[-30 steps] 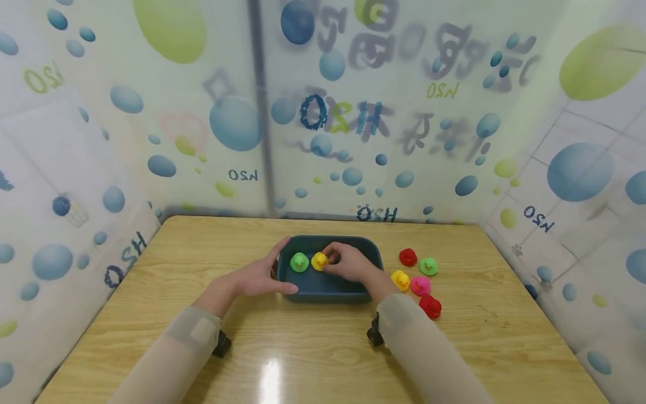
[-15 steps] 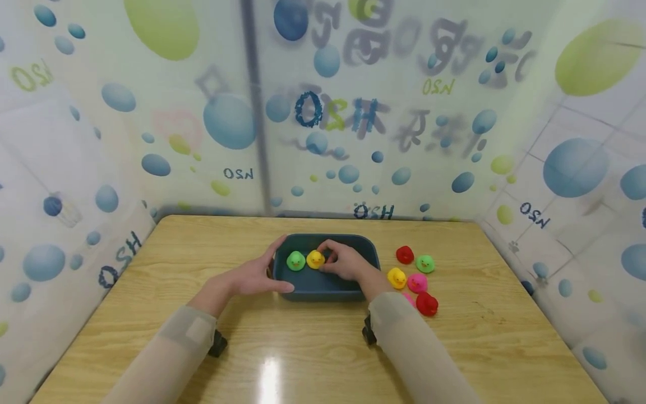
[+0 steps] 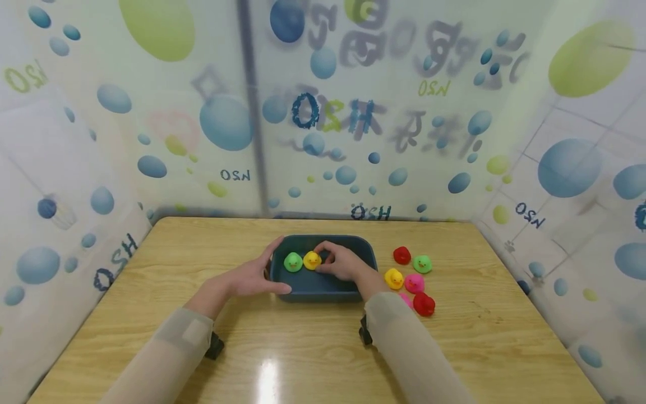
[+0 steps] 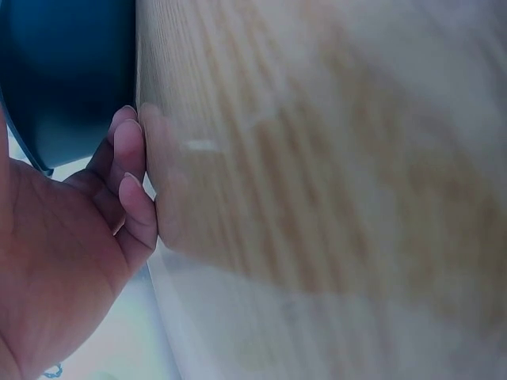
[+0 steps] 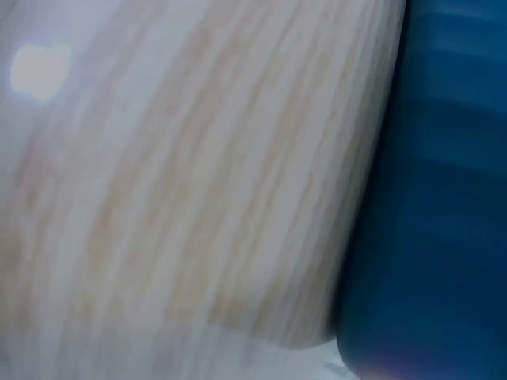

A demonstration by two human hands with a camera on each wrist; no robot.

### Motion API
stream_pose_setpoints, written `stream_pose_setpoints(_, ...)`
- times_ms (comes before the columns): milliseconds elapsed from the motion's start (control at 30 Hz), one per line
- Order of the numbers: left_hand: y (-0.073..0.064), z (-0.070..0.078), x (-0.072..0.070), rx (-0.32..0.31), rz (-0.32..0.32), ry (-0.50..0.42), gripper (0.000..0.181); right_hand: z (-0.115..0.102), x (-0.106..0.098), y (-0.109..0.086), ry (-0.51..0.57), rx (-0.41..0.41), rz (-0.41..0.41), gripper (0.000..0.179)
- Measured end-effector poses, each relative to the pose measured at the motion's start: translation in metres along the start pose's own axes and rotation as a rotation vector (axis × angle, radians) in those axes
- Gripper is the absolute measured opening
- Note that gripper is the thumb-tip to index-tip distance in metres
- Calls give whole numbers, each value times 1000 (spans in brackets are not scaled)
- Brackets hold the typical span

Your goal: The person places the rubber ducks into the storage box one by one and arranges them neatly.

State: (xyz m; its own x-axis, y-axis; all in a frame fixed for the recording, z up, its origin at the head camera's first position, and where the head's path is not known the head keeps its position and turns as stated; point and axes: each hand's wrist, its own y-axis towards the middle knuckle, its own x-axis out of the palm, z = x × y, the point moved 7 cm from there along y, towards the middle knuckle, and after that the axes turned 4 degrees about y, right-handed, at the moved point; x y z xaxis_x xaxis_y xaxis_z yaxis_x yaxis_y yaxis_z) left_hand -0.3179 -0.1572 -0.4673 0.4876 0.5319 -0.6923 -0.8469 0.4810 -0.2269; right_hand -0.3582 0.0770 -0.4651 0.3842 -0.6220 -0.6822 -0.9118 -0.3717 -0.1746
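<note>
Both sleeved forearms reach forward over the table; the left hand (image 3: 249, 278) lies open, fingers extended and thumb spread, while the right hand (image 3: 340, 264) curls its fingertips together.

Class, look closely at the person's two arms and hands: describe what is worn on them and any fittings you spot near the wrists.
Both hands, left hand and right hand, are bare, with no gloves. Each forearm wears a thin, pale beige, slightly see-through sleeve to the wrist. A small black device sits under each wrist, the other beneath the right.
</note>
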Motion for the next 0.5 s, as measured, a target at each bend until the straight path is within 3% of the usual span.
stream_pose_setpoints(500, 0, -2, 1, -9, 7, 5, 125, 2, -1, 0, 61, -22, -32, 41)
